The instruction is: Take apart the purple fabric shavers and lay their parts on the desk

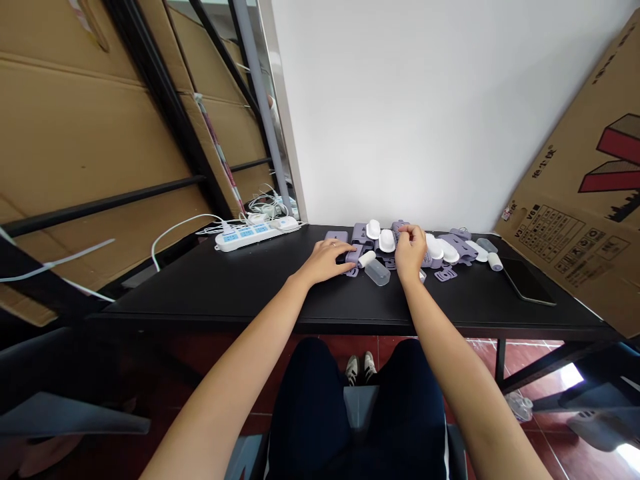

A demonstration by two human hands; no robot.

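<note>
Two hands work at the far edge of a black desk [250, 293], in a scatter of small lilac and white plastic parts laid along the wall. Taking the white power strip [253, 235] as the landmark, every part lies to its right, and both hands reach in well to its right too.

The left hand [327, 259] lies palm down on the desk, nearest the strip, its fingers curled over a lilac piece [354, 254] that pokes out from under the fingertips; it seems to press or steady the piece rather than lift it. A white capsule-shaped part [367, 259] lies just beside that piece, and a clear cap [378, 272] sits just beyond it, nearer the person. The right hand [411, 252], farther from the strip, is raised on its wrist with the fingertips pinched together at the top of another lilac part [400, 228]; whether it truly grips it or only touches it I cannot tell, since the fingers hide the contact.

By my reading, the step in hand is picking and sorting pieces out of the pile, one hand holding while the other selects. A next move would call for a fine pinch and a clean lift, since the parts lie touching one another.

Both forearms stretch straight out, elbows low, converging on the pile. A dark phone [527, 283] lies farthest from the strip, beside a cardboard box [575, 220].
</note>
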